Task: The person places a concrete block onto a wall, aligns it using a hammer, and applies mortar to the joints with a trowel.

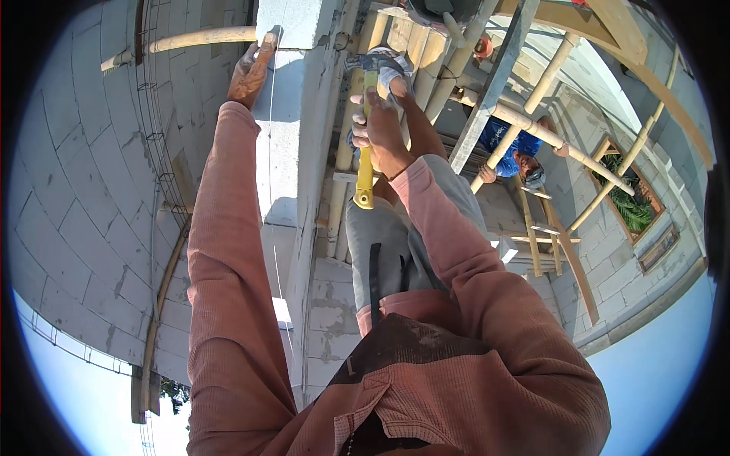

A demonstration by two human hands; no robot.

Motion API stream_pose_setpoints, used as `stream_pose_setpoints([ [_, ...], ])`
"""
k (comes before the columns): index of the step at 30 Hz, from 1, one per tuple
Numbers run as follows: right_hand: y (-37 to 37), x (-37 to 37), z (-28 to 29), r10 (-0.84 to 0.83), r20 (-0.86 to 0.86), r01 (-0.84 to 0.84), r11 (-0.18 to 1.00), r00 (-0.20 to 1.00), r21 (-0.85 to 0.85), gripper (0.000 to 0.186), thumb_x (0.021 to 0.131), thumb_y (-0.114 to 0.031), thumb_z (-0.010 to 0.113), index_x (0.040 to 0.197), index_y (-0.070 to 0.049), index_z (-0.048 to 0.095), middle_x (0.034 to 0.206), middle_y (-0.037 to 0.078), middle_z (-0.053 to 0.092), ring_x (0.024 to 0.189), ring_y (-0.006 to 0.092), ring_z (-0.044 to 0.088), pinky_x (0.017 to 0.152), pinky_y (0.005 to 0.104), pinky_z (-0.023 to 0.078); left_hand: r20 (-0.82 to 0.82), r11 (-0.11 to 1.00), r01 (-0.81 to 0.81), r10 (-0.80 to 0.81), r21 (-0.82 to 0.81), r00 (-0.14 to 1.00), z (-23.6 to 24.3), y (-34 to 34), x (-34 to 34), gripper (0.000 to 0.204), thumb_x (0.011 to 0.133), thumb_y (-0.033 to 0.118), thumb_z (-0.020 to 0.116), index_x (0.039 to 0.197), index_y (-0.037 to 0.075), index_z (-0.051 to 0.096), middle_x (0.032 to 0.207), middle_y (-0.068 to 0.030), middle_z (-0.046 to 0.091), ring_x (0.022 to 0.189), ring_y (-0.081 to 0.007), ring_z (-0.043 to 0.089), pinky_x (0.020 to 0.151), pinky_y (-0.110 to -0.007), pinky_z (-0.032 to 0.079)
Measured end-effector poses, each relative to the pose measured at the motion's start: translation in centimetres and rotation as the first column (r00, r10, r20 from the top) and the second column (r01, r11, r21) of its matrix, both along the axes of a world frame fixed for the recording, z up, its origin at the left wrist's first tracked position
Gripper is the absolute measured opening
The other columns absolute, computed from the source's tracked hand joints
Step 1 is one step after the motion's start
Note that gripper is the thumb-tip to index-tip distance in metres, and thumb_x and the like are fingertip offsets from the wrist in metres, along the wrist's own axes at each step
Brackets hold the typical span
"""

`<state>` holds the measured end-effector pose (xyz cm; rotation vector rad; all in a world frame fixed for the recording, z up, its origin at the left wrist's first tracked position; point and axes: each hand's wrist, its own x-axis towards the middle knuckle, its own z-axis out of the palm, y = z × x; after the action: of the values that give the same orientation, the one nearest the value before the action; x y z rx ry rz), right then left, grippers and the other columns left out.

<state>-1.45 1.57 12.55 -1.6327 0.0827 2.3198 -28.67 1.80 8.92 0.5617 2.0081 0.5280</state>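
Observation:
My left hand (pixel 252 70) grips the edge of a white block column (pixel 277 129), high in the head view, with a thin line running down the column's face. My right hand (pixel 380 128) is closed round a yellow-handled hammer (pixel 363 185), its dark metal head upward, just right of the column. Below the hammer are my legs in grey shorts and one foot on bamboo and plank scaffolding (pixel 417 45).
A bucket (pixel 432 11) with a tool sits at top. A co-worker in blue (pixel 509 144) is lower on the right, among bamboo poles (pixel 597 163) and a metal bar (pixel 493 91). Block walls (pixel 68 197) curve on both sides; a wooden-framed opening (pixel 635 209) is at right.

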Motion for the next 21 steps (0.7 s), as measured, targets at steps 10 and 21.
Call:
stream_pose_setpoints([
  [10,-2.5,0.0,-2.9,-0.181,-0.182,0.159,0.979,0.967,-0.129,0.043,0.1,-0.042,0.05,0.128,-0.01,0.045,0.076,0.0,0.046,0.051,0.0106,0.042,0.046,0.028,0.035,0.041,0.998,-0.061,0.062,-0.03,0.997,2.1,0.2,0.8,0.124,0.069,0.082,0.064,0.148,-0.008,0.032,0.145,-0.0314,0.04,0.138,-0.0389,0.038,0.116,-0.047,0.026],
  [21,-0.4,1.4,-0.5,-0.01,0.031,0.01,1.0,0.999,-0.011,0.065,0.092,-0.059,0.059,0.119,-0.001,0.051,0.067,-0.003,0.039,0.045,0.0057,0.032,0.04,0.0223,0.027,-0.019,0.996,-0.076,0.075,-0.049,0.997,1.4,-0.2,-0.1,0.12,0.072,0.083,0.06,0.146,-0.008,0.037,0.14,-0.0289,0.049,0.131,-0.0374,0.047,0.113,-0.044,0.033],
])
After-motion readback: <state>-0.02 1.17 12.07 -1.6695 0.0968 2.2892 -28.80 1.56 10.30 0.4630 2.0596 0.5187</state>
